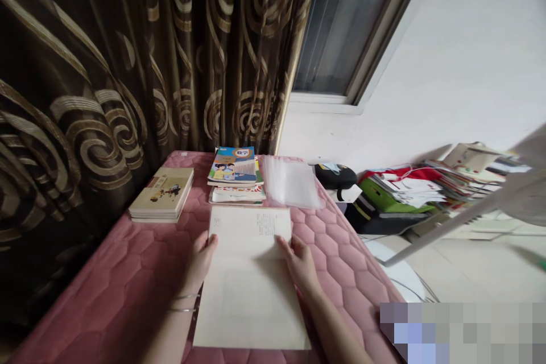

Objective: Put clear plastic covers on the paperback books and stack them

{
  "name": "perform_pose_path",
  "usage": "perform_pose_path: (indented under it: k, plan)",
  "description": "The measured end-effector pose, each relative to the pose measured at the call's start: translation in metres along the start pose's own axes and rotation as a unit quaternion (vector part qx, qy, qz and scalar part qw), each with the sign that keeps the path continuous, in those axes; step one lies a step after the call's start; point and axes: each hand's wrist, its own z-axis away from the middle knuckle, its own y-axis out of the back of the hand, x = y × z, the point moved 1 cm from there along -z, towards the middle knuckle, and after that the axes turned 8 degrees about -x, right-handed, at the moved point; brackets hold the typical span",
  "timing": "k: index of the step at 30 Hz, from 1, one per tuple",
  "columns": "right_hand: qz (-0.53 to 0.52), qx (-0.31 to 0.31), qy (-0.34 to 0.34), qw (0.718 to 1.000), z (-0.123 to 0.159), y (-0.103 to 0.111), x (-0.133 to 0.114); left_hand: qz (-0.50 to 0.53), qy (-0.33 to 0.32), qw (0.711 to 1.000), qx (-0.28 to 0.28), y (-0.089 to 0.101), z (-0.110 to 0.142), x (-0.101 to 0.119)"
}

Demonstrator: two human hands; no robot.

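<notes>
An open book [251, 296] with cream pages lies spread out in front of me, small print showing near its far edge. My left hand [202, 256] grips its left edge, thumb on top of the page. On the opposite side my right hand [300, 259] pinches the right edge, thumb also on the page. The fingers beneath the book are partly hidden. Just beyond it sit a pile of books with a blue illustrated cover [232, 165] on top and a stack of clear plastic sleeves [292, 182].
Everything rests on a pink quilted mattress [341, 261]. A stack of beige books [164, 193] stands at the left, beside a dark patterned curtain [183, 68]. To the right are a black case [336, 178], piled papers [405, 187] and a slanting fan pole [447, 219].
</notes>
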Motion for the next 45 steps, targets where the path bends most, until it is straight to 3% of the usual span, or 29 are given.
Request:
perform_pose_path:
  k: [5, 20, 33, 40, 45]
  plan:
    - [0.020, -0.003, 0.003, 1.000, -0.0022, 0.0000, 0.0068, -0.024, -0.007, 1.000, -0.018, 0.0042, -0.0018, -0.0006]
    - [-0.026, -0.021, -0.005, 0.999, -0.0011, 0.0010, 0.0012, -0.127, -0.032, 0.991, 0.026, 0.0026, -0.0006, -0.0063]
    - [0.064, 0.018, 0.016, 0.998, -0.0045, 0.0001, 0.0073, -0.066, -0.028, 0.997, 0.013, 0.0035, -0.0018, -0.0029]
    - [0.186, 0.058, 0.048, 0.980, -0.0027, -0.0022, 0.0027, -0.119, -0.043, 0.991, 0.037, -0.0022, -0.0021, -0.0033]
    - [0.278, 0.064, 0.032, 0.958, -0.0067, -0.0053, 0.0030, -0.181, -0.047, 0.980, 0.061, -0.0028, -0.0031, -0.0040]
